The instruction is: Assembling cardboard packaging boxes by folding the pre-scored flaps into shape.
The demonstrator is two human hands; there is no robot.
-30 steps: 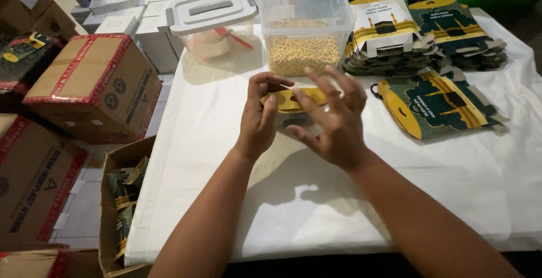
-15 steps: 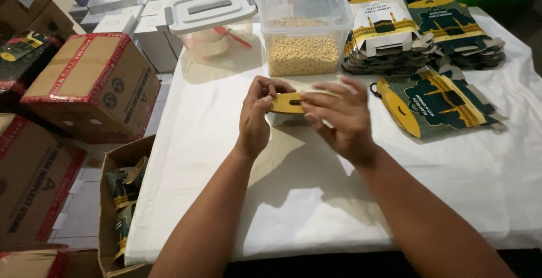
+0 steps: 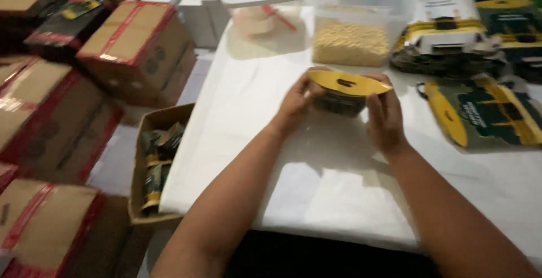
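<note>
head view: both hands are up over the white-clothed table, and between them sits a small dark pouch with a yellow header card. the left hand pinches the card's left end, fingers curled closed on it; the right hand clamps the right end the same way, thumb underneath, fingers wrapped over the edge. so both hands are closed on the one packet, held just above the cloth, in front of the clear tub of pale yellow pellets.

just to the right, flat dark-and-yellow packaging cards lie on the cloth, with taller stacks of them behind. a lidded clear container stands left of the tub. off the table's left edge, an open cardboard box holds finished packets, and taped cartons pile up beyond it.

my read on doing this well: keep the card level, grip even at both ends so the fold stays square over the pouch, and press along the crease rather than the middle. the frame is motion-blurred, so i cannot tell whether the card is already fastened.
</note>
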